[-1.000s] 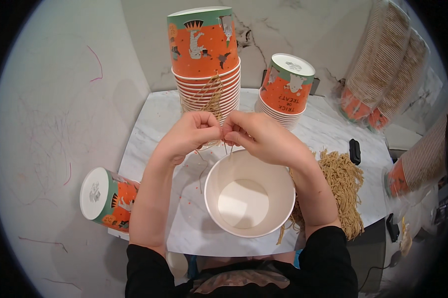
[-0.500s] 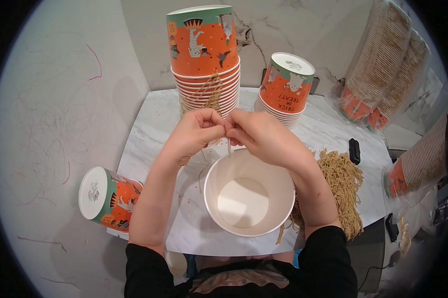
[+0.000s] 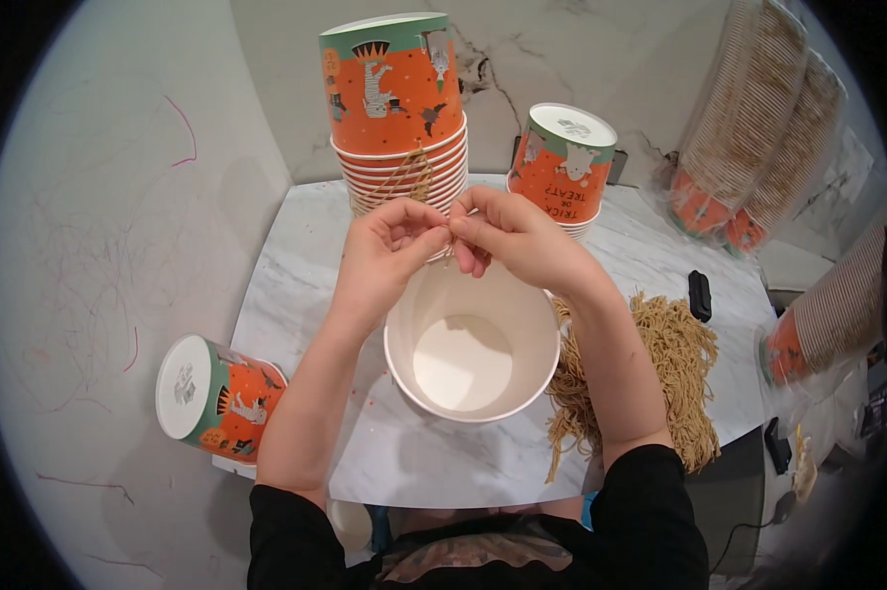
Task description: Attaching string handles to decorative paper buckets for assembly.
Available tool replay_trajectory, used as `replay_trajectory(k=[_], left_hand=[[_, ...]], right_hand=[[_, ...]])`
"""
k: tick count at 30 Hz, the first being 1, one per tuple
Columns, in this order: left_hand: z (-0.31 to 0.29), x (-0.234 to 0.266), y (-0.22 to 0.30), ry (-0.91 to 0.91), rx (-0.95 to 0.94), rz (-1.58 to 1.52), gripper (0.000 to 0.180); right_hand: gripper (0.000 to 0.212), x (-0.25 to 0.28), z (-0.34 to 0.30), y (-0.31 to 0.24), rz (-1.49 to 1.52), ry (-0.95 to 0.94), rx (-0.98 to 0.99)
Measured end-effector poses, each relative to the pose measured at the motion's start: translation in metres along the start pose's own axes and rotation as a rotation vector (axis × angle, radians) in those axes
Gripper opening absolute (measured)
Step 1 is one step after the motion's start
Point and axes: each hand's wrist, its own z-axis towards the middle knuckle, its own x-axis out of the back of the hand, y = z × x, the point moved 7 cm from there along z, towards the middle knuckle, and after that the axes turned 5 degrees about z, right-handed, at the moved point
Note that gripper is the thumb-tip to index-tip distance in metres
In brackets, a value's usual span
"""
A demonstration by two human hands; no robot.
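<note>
Both hands meet over the far rim of a white-lined paper bucket (image 3: 530, 324), which faces me open and tilted, its inside bare. My left hand (image 3: 389, 251) pinches thumb and fingertips together, and my right hand (image 3: 512, 236) pinches right against it. Between them is a thin tan cord (image 3: 449, 260), a short end of it hanging at the rim; the rest is hidden by the fingers. Behind my hands stands a tall stack of upside-down orange and green paper buckets (image 3: 389, 93), with tan cords (image 3: 419, 175) draped over its side.
Beside my right forearm lies a heap of tan cords (image 3: 675, 364), with a small black object (image 3: 699, 297) behind it. A shorter bucket stack (image 3: 560, 177) stands at the back. One bucket (image 3: 232, 403) lies on its side at left. Bagged stacks (image 3: 748, 128) lean at far right.
The open bucket has moved up and slightly left, toward my hands. My fingers have shifted a little while staying pinched together on the cord.
</note>
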Motion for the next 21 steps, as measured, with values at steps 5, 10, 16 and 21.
replay_trajectory(k=[5,10,16,21], left_hand=[[0.002,0.003,-0.004,0.05,-0.031,0.02,0.01],[0.001,0.004,0.0,0.075,-0.107,0.021,0.011],[0.001,0.004,0.004,0.076,-0.094,0.018,0.012],[0.001,0.008,-0.006,0.113,-0.02,-0.025,0.011]], right_hand=[[0.018,0.002,0.004,0.007,0.115,-0.002,-0.073],[0.017,0.0,0.007,0.007,0.117,0.018,-0.055],[0.017,0.004,0.006,0.008,0.062,0.098,-0.062],[0.019,0.001,0.006,0.009,-0.05,0.156,-0.029]])
